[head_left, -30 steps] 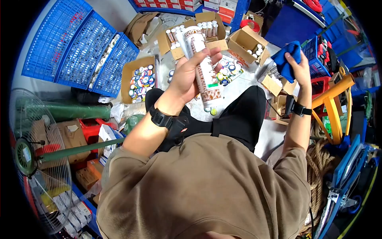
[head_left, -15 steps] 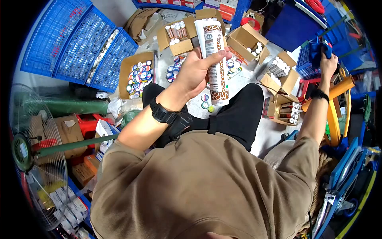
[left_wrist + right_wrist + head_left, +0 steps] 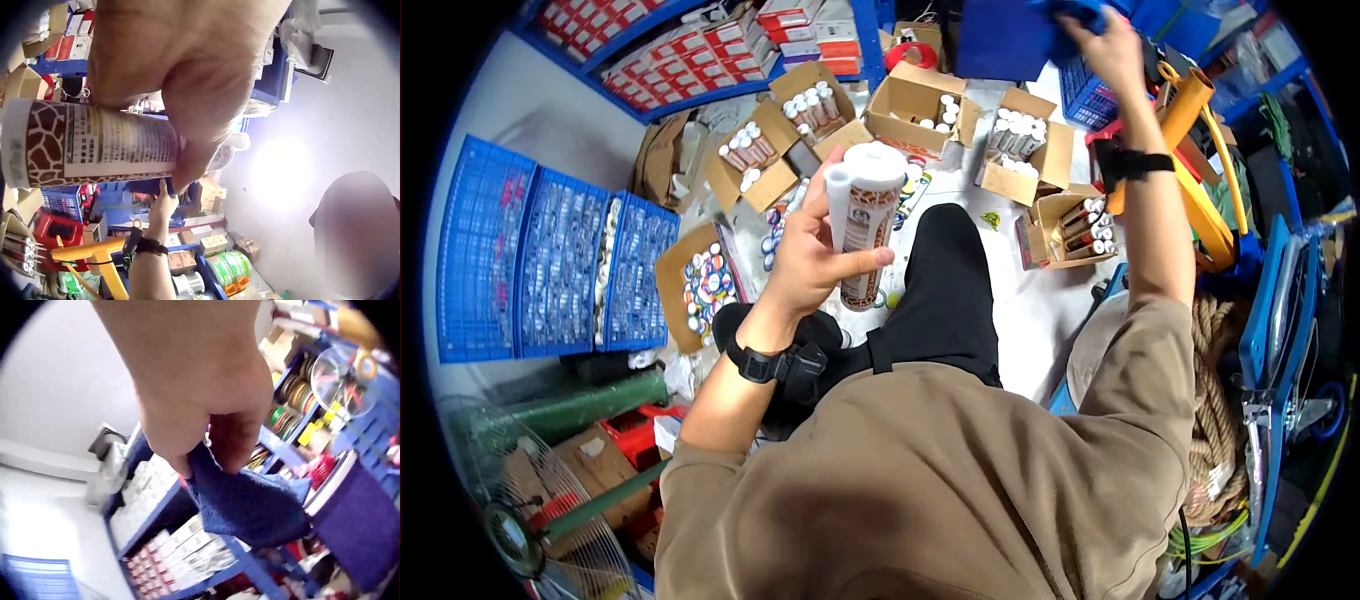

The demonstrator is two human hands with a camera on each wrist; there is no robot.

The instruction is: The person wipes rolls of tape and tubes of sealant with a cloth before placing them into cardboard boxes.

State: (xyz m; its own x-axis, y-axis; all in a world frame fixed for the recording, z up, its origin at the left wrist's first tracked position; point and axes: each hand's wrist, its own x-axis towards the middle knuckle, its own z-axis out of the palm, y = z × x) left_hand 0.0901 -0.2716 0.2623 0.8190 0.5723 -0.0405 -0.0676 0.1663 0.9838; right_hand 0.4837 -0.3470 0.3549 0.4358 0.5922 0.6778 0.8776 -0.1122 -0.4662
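My left hand (image 3: 802, 262) grips a white sealant cartridge (image 3: 868, 215) with a brown giraffe print, the thumb lying across its front. A slim white tube (image 3: 837, 192) stands alongside the cartridge in the same grip. In the left wrist view, printed text shows on the cartridge (image 3: 94, 144), and the palm hides part of it. Far forward on the right, my right hand (image 3: 1112, 58) holds a blue cloth (image 3: 1078, 14). From the right wrist view, the cloth (image 3: 250, 509) is pinched between thumb and fingers and hangs down below them.
Open cardboard boxes with cartridges stand ahead, among them one box (image 3: 745, 165) and another (image 3: 1065, 232). A box of round colourful lids (image 3: 708, 285) sits at the left, near blue crates (image 3: 565, 260). A yellow metal frame (image 3: 1195, 205) rises under the right arm; a fan (image 3: 550, 520) stands lower left.
The right hand has carried the blue cloth forward and away. The left hand has tilted the cartridge so its white end faces the head camera. The head view has swung to the right.
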